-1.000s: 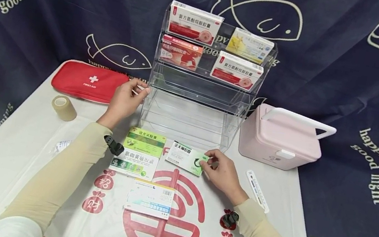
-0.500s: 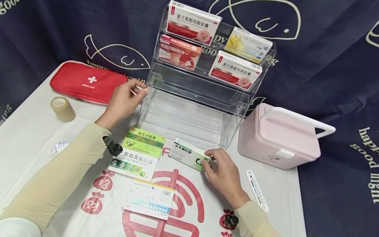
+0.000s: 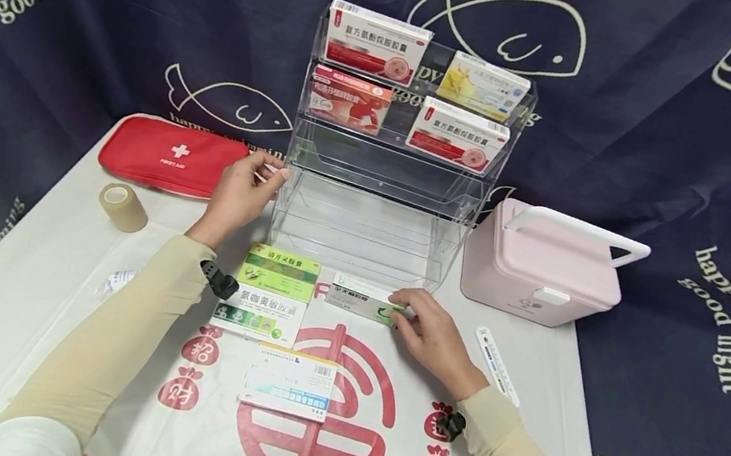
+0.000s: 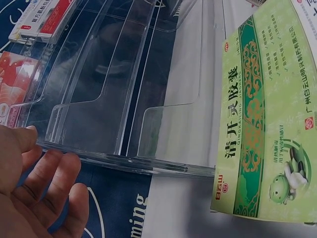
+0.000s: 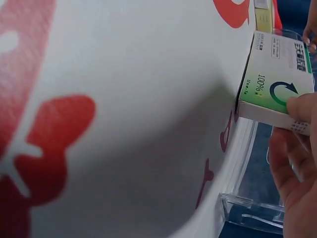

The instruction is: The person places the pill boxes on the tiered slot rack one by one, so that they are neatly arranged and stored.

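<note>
At the rack's left edge, my left hand (image 3: pixel 242 194) grips the side of the clear acrylic display rack (image 3: pixel 372 229), thumb and curled fingers at its rim in the left wrist view. My right hand (image 3: pixel 431 333) pinches the right end of a white and green medicine box (image 3: pixel 360 302), thumb on its printed face. That box is tilted up on its long edge, close in front of the rack. To its left lie a green medicine box (image 3: pixel 280 272) and a white-green medicine box (image 3: pixel 258 315). Nearer the front is a white and blue medicine box (image 3: pixel 288 383).
Several medicine boxes, among them a red one (image 3: pixel 349 100), stand in the rack's upper tiers. A red first aid pouch (image 3: pixel 166 154) and a tan bandage roll (image 3: pixel 123 208) lie left. On the right are a pink lidded case (image 3: pixel 542 267) and a white thermometer-like strip (image 3: pixel 497 365).
My right hand has tipped the white and green box from lying face up toward upright and brought it slightly nearer the rack. My left hand has stayed at the rack's side.
</note>
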`<state>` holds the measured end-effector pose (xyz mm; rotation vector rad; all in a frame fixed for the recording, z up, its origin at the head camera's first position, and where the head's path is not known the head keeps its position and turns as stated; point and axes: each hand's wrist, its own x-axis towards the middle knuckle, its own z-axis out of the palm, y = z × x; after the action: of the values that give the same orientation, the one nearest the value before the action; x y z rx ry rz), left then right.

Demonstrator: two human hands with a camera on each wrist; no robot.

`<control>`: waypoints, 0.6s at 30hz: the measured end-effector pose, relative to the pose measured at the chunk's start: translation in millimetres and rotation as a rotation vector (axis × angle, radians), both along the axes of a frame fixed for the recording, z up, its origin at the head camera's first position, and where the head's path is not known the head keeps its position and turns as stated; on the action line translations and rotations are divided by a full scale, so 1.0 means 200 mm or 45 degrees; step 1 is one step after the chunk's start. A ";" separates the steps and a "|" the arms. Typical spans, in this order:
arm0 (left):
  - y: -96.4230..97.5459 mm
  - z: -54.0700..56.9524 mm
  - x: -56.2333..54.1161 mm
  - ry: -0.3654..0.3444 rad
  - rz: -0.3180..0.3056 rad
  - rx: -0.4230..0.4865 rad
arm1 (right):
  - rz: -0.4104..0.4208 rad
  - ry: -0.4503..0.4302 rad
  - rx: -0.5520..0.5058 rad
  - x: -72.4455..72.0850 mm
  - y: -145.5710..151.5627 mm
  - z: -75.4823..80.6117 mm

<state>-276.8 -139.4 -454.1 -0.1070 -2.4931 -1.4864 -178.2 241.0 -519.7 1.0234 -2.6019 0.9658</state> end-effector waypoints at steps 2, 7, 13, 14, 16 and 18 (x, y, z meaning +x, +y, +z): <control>0.00 0.00 0.00 0.002 -0.002 0.000 | 0.025 0.021 -0.022 -0.02 -0.01 0.01; 0.00 0.00 0.00 -0.006 0.000 -0.008 | 0.066 0.062 -0.103 -0.08 -0.04 0.12; 0.00 0.01 -0.01 -0.015 0.005 -0.009 | 0.119 0.165 -0.256 -0.26 -0.13 0.37; 0.00 0.00 -0.01 -0.017 0.006 -0.008 | 0.124 0.190 -0.288 -0.30 -0.15 0.42; 0.00 0.00 -0.01 -0.019 0.009 -0.008 | 0.115 0.224 -0.349 -0.37 -0.20 0.52; 0.00 0.00 0.00 -0.021 0.010 -0.010 | 0.080 0.249 -0.391 -0.44 -0.24 0.62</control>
<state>-277.6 -138.8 -453.9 -0.0861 -2.5094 -1.4807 -266.1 192.5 -396.0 1.0619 -2.1923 1.1703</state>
